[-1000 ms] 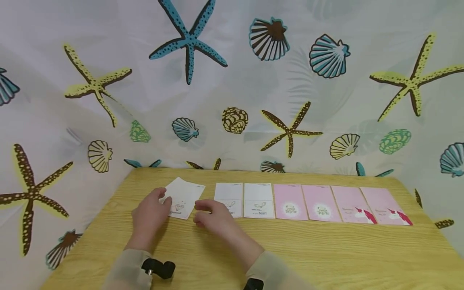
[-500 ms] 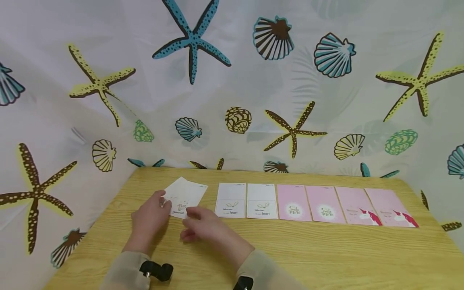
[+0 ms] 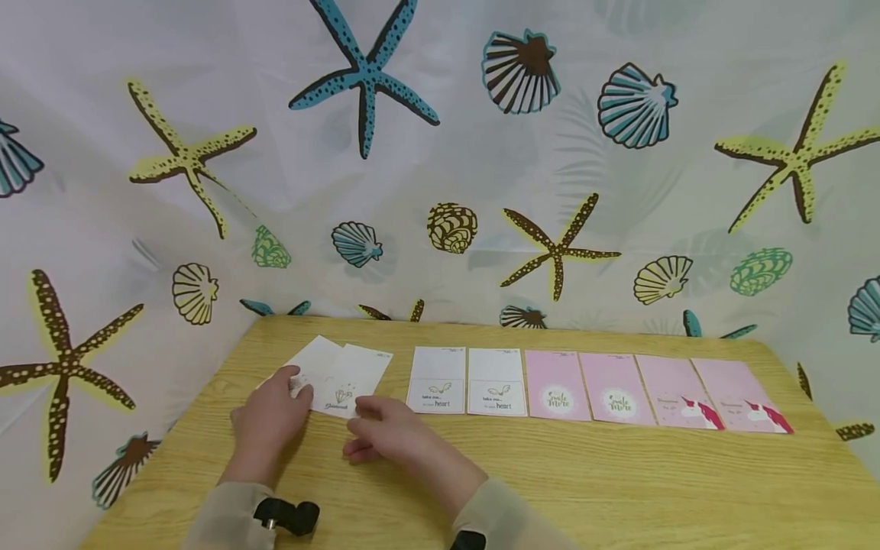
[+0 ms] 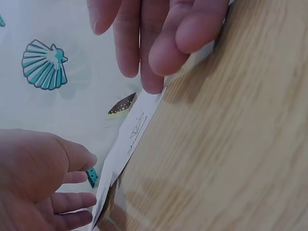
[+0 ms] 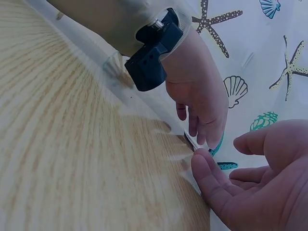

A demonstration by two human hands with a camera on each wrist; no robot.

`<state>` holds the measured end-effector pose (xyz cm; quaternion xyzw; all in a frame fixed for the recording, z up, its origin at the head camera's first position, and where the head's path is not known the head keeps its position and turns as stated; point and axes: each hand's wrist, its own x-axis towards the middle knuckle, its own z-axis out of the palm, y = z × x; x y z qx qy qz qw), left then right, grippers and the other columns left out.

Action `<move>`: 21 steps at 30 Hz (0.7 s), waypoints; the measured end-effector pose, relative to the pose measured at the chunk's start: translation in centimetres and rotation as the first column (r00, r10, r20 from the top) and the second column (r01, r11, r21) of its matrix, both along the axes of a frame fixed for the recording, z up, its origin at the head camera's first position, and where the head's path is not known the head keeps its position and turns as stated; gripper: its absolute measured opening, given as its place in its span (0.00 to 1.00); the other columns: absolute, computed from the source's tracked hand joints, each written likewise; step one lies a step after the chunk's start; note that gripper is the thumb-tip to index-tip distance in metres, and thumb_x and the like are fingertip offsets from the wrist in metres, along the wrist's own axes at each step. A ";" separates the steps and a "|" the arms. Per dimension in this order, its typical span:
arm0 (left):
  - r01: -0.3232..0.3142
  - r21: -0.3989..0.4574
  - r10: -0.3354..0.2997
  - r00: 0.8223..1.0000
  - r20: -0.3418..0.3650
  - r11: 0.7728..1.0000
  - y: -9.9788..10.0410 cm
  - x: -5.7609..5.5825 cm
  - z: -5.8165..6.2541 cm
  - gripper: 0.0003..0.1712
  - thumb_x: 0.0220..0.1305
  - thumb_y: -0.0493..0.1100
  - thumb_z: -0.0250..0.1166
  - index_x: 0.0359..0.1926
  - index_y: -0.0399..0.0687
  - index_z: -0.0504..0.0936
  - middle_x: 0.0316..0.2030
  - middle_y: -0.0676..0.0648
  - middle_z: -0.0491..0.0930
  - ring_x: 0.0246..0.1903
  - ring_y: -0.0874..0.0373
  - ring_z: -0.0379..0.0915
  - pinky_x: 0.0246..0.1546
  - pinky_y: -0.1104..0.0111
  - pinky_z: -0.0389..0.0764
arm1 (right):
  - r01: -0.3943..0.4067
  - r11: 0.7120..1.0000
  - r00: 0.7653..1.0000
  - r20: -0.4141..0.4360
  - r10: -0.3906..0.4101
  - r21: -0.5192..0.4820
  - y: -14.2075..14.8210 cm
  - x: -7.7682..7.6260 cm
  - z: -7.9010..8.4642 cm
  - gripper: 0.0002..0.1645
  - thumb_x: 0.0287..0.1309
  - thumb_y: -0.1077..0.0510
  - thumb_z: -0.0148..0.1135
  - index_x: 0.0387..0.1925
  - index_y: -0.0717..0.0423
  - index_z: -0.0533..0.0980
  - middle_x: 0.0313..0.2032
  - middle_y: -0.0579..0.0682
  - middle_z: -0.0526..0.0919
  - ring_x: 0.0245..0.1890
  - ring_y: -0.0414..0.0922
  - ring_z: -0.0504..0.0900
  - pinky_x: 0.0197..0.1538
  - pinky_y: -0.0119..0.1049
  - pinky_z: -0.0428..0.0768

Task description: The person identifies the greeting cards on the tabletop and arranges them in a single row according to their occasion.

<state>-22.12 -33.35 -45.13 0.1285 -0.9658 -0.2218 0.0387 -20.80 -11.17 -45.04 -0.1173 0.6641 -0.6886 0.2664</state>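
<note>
Two white cards, overlapping and turned askew, lie at the left end of the table. The right one, printed with a small gem drawing and "Diamond", shows nearly whole. The left one is partly covered by my left hand, whose fingers rest on it with the thumb spread apart. My right hand is at the near right corner of the gem card; in the left wrist view a fingertip touches that corner. The left wrist view also shows the left hand's thumb extended, away from its fingers.
Right of the hands, cards stand in a row: two white "heart" cards, two pink "Smile More" cards, and two pink unicorn cards. A shell-and-starfish curtain rises behind the wooden table.
My left hand has moved left, drawing one white card out from the other, so two now show. The right hand moved left to the near card corner, then stayed there.
</note>
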 end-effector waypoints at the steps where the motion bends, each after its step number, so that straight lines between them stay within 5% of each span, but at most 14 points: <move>1: -0.001 -0.012 0.001 1.000 -0.011 1.000 0.0 0.0 -0.2 0.32 0.82 0.49 0.56 0.77 0.35 0.70 0.71 0.25 0.73 0.66 0.22 0.71 0.57 0.25 0.67 | 0.007 1.000 1.000 -0.009 -0.007 0.007 0.0 0.0 0.0 0.34 0.79 0.62 0.63 0.80 0.68 0.67 0.69 0.59 0.80 0.42 0.54 0.93 0.48 0.45 0.91; 6: -0.020 -0.041 0.017 0.998 -0.065 0.999 0.5 0.1 -0.5 0.30 0.79 0.51 0.61 0.72 0.36 0.77 0.64 0.26 0.78 0.60 0.20 0.71 0.54 0.27 0.71 | 0.090 0.995 0.992 -0.090 -0.087 0.039 -0.1 0.2 0.0 0.30 0.77 0.60 0.65 0.76 0.64 0.74 0.65 0.58 0.83 0.45 0.50 0.93 0.53 0.42 0.89; 10: -0.024 -0.036 0.022 0.998 -0.057 0.999 1.2 0.5 -0.1 0.29 0.78 0.51 0.64 0.69 0.34 0.80 0.59 0.29 0.83 0.57 0.22 0.75 0.52 0.31 0.73 | 0.141 0.988 0.981 -0.141 -0.131 0.062 0.2 0.3 0.2 0.31 0.75 0.58 0.66 0.74 0.61 0.76 0.71 0.58 0.79 0.50 0.51 0.92 0.59 0.44 0.86; 21: -0.014 -0.014 0.014 1.000 -0.018 1.000 1.5 0.5 -1.1 0.30 0.74 0.53 0.70 0.65 0.35 0.81 0.59 0.25 0.80 0.56 0.22 0.73 0.53 0.30 0.74 | 0.192 0.980 0.977 -0.101 -0.186 0.052 0.2 0.2 0.3 0.31 0.75 0.57 0.65 0.76 0.57 0.76 0.77 0.61 0.73 0.56 0.54 0.90 0.64 0.48 0.83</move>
